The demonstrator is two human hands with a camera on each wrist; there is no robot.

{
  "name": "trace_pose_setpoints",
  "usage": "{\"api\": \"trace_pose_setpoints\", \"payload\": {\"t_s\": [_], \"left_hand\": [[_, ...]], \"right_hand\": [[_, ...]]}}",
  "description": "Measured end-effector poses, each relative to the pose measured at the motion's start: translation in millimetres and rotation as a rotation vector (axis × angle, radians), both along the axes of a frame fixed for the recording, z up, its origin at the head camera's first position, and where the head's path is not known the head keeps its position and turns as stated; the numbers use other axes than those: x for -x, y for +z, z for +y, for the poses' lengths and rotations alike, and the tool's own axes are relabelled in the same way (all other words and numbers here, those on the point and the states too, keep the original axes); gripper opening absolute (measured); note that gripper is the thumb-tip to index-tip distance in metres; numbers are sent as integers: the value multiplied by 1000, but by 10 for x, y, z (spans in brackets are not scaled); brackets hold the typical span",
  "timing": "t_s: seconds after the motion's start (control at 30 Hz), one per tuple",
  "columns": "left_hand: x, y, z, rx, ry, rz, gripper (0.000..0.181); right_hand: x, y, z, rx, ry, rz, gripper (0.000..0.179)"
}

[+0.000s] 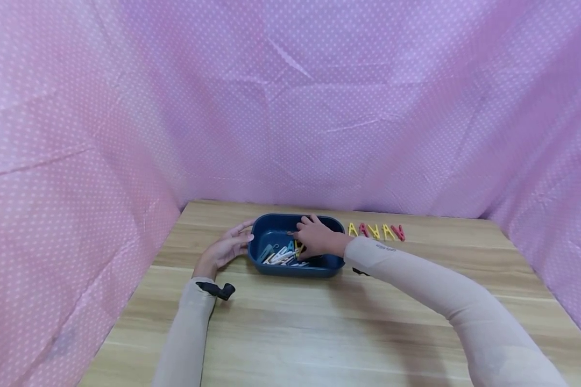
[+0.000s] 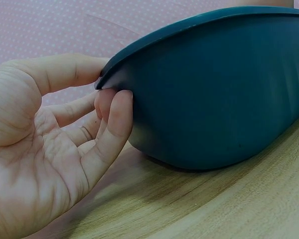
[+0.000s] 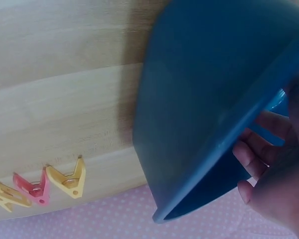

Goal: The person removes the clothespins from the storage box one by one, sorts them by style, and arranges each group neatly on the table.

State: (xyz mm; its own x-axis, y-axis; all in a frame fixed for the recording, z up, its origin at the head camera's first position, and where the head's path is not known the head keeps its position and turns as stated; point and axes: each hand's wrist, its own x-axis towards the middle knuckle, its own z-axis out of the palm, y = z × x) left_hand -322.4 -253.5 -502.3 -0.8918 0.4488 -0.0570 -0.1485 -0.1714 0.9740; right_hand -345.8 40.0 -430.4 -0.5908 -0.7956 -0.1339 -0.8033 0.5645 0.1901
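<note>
A dark blue plastic basin [image 1: 295, 271] stands on the table, with several clothespins [image 1: 282, 256] in white, teal and yellow lying inside. My left hand [image 1: 227, 248] holds the basin's left end; in the left wrist view one digit lies on the rim [image 2: 154, 39] and the others press the outer wall below it. My right hand [image 1: 316, 236] reaches over the right side into the basin, its fingers bent down by a yellow clothespin [image 1: 298, 248]. Whether the fingertips pinch anything is hidden; in the right wrist view the basin wall [image 3: 194, 94] covers part of the hand.
To the right of the basin, a row of yellow and red clothespins [image 1: 375, 231] lies near the back edge of the wooden table [image 1: 271, 333]. A pink dotted cloth [image 1: 290, 118] hangs behind and along both sides.
</note>
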Motion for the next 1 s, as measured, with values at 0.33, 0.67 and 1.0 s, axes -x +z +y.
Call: {"api": "trace_pose_setpoints", "payload": {"t_s": [0.33, 0.67, 1.0], "left_hand": [[3, -15, -9, 1, 5, -3, 60], [-32, -20, -25, 3, 7, -23, 61], [-3, -9, 0, 7, 12, -19, 61]], "right_hand": [[-54, 3, -6, -7, -7, 17, 60], [-80, -83, -37, -11, -27, 8, 62], [-117, -37, -20, 24, -32, 30, 56]]}}
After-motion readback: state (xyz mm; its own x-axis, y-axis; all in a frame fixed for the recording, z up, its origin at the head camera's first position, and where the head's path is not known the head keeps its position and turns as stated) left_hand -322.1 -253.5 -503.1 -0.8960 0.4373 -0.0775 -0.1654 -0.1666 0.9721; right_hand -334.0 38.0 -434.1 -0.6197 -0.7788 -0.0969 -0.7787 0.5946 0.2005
